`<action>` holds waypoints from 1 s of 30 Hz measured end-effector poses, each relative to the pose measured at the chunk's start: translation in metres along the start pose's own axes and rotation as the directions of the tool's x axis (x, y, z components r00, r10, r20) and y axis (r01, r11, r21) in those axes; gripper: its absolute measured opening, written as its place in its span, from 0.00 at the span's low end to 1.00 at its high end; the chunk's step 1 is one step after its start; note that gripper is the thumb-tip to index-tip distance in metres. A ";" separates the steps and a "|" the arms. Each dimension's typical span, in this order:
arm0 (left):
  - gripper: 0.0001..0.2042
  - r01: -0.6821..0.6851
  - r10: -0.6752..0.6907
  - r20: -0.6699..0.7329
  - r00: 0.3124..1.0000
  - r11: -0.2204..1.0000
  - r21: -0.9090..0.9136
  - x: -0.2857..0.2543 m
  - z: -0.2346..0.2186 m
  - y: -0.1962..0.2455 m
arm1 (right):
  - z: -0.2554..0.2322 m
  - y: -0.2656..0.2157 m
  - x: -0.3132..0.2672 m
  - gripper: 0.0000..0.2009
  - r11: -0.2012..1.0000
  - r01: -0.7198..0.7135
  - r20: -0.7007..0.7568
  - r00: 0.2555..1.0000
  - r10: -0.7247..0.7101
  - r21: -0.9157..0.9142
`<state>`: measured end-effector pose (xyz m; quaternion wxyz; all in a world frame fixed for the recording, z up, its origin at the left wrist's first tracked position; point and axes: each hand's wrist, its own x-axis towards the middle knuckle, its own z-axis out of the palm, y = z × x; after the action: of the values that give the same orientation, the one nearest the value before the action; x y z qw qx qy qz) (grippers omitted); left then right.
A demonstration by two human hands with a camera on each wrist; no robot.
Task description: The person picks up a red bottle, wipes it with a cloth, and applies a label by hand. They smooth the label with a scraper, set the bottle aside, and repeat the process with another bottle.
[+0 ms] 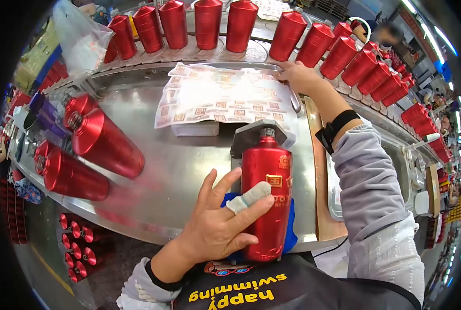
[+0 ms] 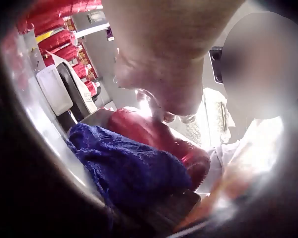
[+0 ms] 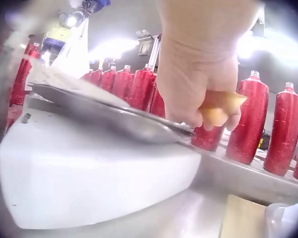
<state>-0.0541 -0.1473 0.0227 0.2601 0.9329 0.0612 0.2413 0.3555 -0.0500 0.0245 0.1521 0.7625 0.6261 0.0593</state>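
A red metallic bottle [image 1: 266, 201] with gold lettering lies on a blue cloth [image 1: 291, 232], its neck at a dark angular holder [image 1: 251, 137]. My left hand [image 1: 215, 222] rests extended fingers on the bottle's left side; one finger wears a pale wrap [image 1: 251, 196]. At the far right corner of a white sheet [image 1: 220, 98] printed with rows of small brown squares is my right hand [image 1: 300, 77]. In the right wrist view its curled fingers hold a small yellowish piece [image 3: 221, 106], whose kind I cannot tell, beside the metal edge under the sheet.
Red bottles [image 1: 207, 26] stand in a curved row along the conveyor [image 1: 225, 54]. Several more lie at the left on the metal table [image 1: 158, 201]. A white box [image 1: 197, 129] supports the sheet. A clear plastic bag [image 1: 80, 36] hangs at upper left; a plastic tray [image 1: 336, 191] sits at right.
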 end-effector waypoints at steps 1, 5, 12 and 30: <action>0.29 -0.024 0.024 0.010 1.000 1.000 0.014 0.000 0.001 -0.003 | 0.003 0.010 0.014 0.15 1.000 -0.014 -0.011 1.000 0.014 -0.019; 0.27 -0.058 0.056 -0.040 0.998 0.998 -0.040 0.001 0.009 -0.012 | -0.013 0.006 0.025 0.18 0.948 -0.270 0.078 0.962 0.261 0.167; 0.26 -0.069 0.064 -0.067 0.996 0.995 -0.071 -0.002 0.012 -0.018 | 0.006 0.014 0.045 0.16 0.948 -0.255 -0.028 0.964 0.265 0.191; 0.25 0.054 -0.064 -0.195 0.979 0.997 -0.056 0.010 -0.015 -0.028 | 0.030 0.029 0.046 0.21 0.967 -0.155 -0.096 0.980 0.177 0.203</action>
<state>-0.0527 -0.1143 0.0238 0.2833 0.8954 0.1083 0.3261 0.4006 -0.0148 0.0007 0.0357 0.8189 0.5703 0.0535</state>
